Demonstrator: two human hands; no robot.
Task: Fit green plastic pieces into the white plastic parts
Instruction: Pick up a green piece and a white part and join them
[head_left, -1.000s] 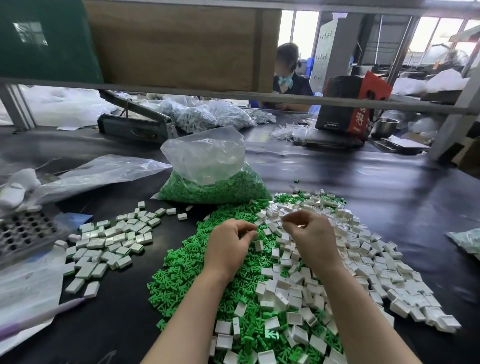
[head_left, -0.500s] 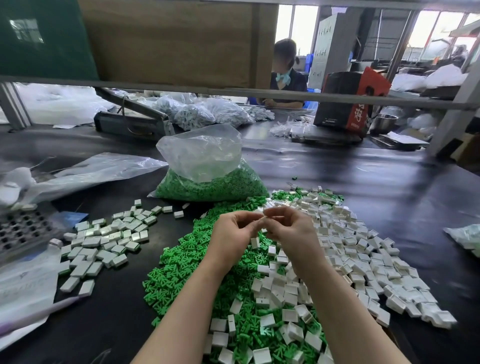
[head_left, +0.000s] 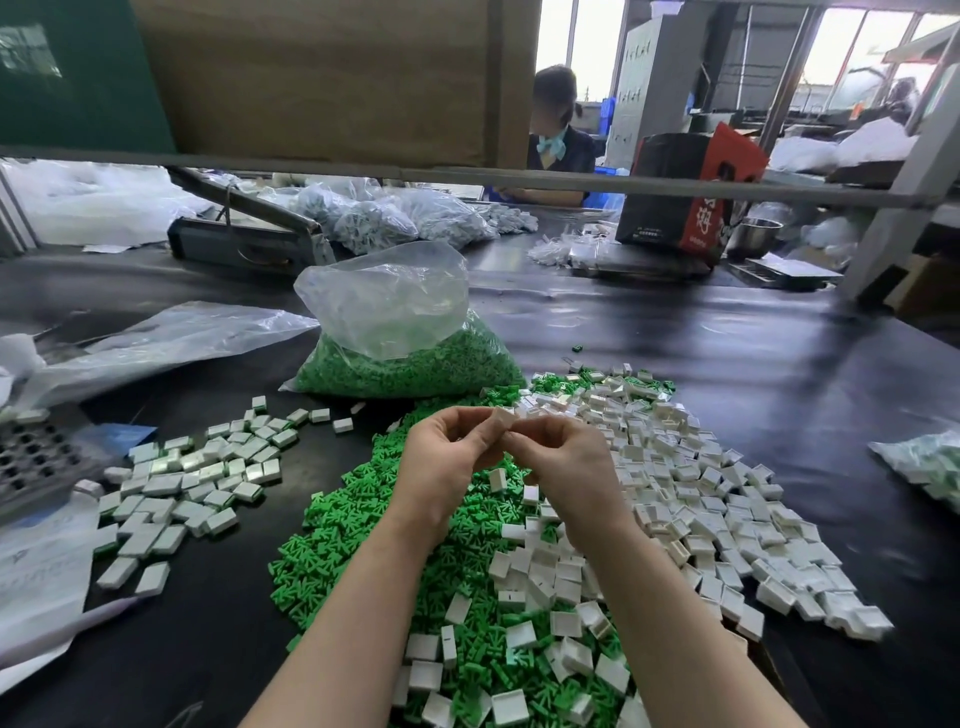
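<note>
Two bare forearms enter from the bottom edge and meet above the middle of the bench (head_left: 727, 374). Left hand (head_left: 447, 462): fingers curled, thumb and fingertips drawn together toward the right hand; what it pinches cannot be told, as its fingers hide it. Right hand (head_left: 561, 462): fingers curled, thumb and forefinger pinching a small white part (head_left: 505, 417) at its upper left, where the two hands touch. No green piece can be made out between the fingers.

Under and just beyond the wrists lies a heap of loose green pieces (head_left: 332, 540), running into a wider heap of white parts (head_left: 727, 519) on the right; the two mix at the near edge. To the left, apart from both heaps, a smaller group of white blocks with green edges (head_left: 182, 483) sits on the black surface.

Beyond the hands stands a clear plastic bag of green pieces (head_left: 405, 358), its top open and crumpled. Further off, a red-and-black carton (head_left: 685, 192) carries writing, too small to read. Behind it a seated person (head_left: 558, 140) works at the far side.
</note>
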